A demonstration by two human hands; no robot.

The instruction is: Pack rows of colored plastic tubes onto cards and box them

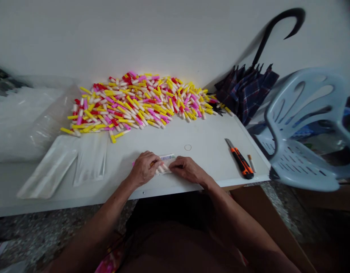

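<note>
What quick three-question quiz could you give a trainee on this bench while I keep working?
1. True or false: the utility knife lies to the right of the person's right hand.
2. Which colour is missing from the heap of plastic tubes: A pink, B yellow, C blue?
3. What with a hooked black handle leans against the wall?

Key: 1 true; 2 C; 3 plaid umbrella.

plain white wall point(135, 34) behind white work table point(209, 132); speckled terrazzo floor point(35, 235) below; pale blue plastic chair point(302, 125) at right, plaid umbrella point(249, 87) leaning against wall.
</note>
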